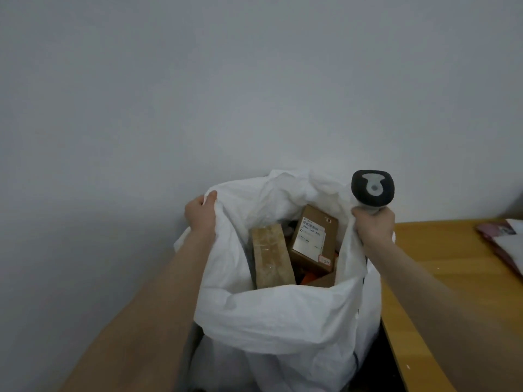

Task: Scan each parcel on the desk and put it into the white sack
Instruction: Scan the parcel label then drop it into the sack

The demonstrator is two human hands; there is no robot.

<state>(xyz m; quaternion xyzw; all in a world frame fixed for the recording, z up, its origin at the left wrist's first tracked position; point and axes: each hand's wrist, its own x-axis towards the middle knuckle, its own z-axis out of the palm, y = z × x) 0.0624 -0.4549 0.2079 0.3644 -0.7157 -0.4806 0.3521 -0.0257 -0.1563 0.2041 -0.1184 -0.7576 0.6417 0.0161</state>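
Observation:
The white sack [283, 315] stands open below me, beside the wooden desk [441, 267]. My left hand [201, 213] grips the sack's left rim. My right hand [373, 226] holds the black handheld scanner [372, 189] upright and also pinches the sack's right rim. Inside the sack lie a brown cardboard box with a white label [312, 239] and a taped, tan box [271, 257] leaning next to it. Something orange shows beneath them.
A pink and white parcel [506, 241] lies at the desk's far right edge. A plain grey wall fills the background. A dark gap runs between the sack and the desk's front edge.

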